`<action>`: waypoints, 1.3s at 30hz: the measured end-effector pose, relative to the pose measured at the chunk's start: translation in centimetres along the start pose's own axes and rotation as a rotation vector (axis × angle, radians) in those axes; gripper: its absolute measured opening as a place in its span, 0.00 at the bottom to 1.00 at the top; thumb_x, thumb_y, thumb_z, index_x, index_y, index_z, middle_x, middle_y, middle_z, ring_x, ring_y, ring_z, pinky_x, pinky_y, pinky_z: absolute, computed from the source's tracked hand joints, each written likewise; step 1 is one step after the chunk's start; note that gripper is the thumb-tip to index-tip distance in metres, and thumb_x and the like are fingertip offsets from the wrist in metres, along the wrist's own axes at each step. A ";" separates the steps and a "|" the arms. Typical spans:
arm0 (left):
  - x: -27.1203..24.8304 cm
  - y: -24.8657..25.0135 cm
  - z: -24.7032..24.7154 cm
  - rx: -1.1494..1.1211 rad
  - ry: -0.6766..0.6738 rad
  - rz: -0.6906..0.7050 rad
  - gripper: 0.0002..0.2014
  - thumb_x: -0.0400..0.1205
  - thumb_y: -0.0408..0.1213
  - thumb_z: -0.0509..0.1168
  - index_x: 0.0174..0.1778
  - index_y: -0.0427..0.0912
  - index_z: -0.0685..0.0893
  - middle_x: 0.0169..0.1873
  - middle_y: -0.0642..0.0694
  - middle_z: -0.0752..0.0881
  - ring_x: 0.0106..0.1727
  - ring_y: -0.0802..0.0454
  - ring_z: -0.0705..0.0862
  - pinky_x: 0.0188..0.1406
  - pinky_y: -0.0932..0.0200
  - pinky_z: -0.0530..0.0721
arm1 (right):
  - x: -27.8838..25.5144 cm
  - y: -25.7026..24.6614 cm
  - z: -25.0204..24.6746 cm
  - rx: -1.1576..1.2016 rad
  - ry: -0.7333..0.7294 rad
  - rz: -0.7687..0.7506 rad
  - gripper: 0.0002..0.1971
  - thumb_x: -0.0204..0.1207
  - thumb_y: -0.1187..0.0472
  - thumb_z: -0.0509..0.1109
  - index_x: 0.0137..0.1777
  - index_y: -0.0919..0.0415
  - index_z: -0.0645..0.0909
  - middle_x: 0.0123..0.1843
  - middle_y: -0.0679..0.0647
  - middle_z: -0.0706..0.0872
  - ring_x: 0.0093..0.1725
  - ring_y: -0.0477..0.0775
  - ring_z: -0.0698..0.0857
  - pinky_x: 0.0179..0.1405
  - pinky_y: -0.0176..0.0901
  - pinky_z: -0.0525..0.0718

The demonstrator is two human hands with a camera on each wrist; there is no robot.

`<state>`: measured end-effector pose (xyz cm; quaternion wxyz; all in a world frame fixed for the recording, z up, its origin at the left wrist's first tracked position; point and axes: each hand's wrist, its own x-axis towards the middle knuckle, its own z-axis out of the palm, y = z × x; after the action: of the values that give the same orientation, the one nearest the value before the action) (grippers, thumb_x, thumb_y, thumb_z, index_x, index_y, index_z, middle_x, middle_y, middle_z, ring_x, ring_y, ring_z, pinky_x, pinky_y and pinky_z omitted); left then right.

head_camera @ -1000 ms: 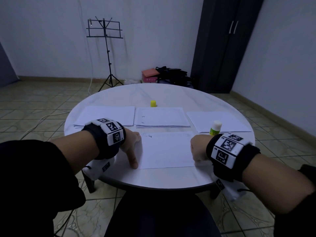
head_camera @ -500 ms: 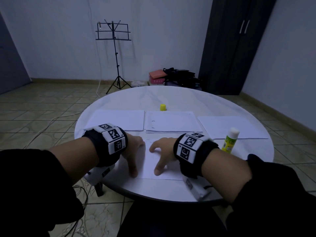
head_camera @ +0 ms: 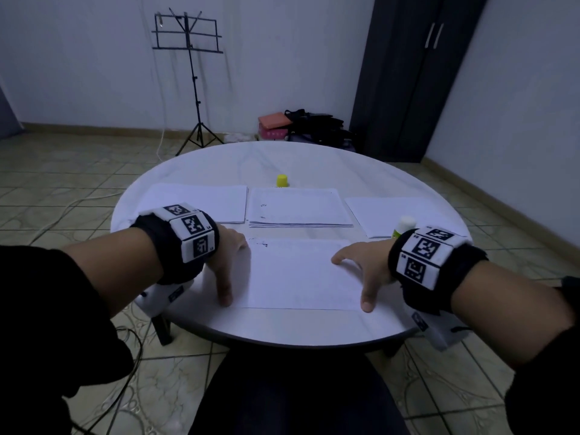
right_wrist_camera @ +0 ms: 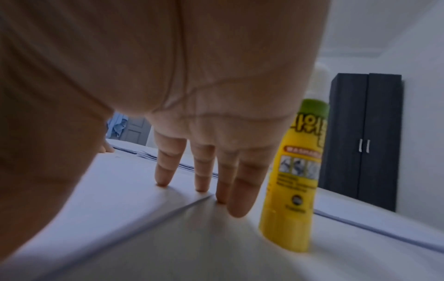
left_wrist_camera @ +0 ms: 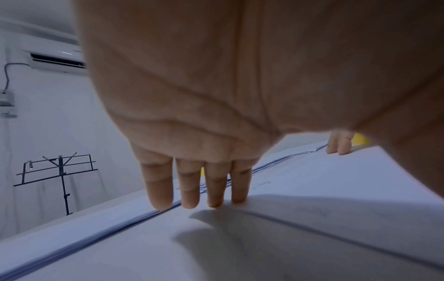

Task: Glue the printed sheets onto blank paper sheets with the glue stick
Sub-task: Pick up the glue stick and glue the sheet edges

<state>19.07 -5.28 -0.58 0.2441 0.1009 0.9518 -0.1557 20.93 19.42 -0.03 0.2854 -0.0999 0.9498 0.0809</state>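
A white sheet (head_camera: 301, 274) lies flat near the front of the round table (head_camera: 301, 158). My left hand (head_camera: 227, 262) presses its left edge with straight fingers (left_wrist_camera: 190, 190). My right hand (head_camera: 361, 271) presses the right edge, fingers (right_wrist_camera: 204, 171) spread flat. The yellow glue stick (head_camera: 403, 227) stands uncapped just right of my right hand, also close in the right wrist view (right_wrist_camera: 295, 171). Its yellow cap (head_camera: 282, 181) stands behind the middle stack of printed sheets (head_camera: 298, 208).
A stack of blank paper (head_camera: 194, 202) lies at the left and a single sheet (head_camera: 395, 211) at the right. Beyond the table stand a music stand (head_camera: 191, 73), bags (head_camera: 307, 124) on the floor and a dark wardrobe (head_camera: 414, 73).
My right hand let go of the glue stick, which now stands on the table. The hand swept left over the sheet, then back to its right edge. My left hand stayed put.
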 end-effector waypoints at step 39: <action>-3.4 -0.2 2.9 -1.296 0.152 0.019 0.23 0.73 0.12 0.65 0.58 0.39 0.83 0.42 0.42 0.81 0.36 0.48 0.82 0.25 0.65 0.86 | -2.8 -1.6 0.5 0.061 0.035 0.017 0.40 0.70 0.60 0.77 0.80 0.55 0.62 0.71 0.53 0.75 0.66 0.55 0.77 0.59 0.42 0.78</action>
<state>23.18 -6.84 -1.25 0.1888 -0.0475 0.8666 0.4595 23.89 18.40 0.96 0.2711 -0.0845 0.9574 0.0524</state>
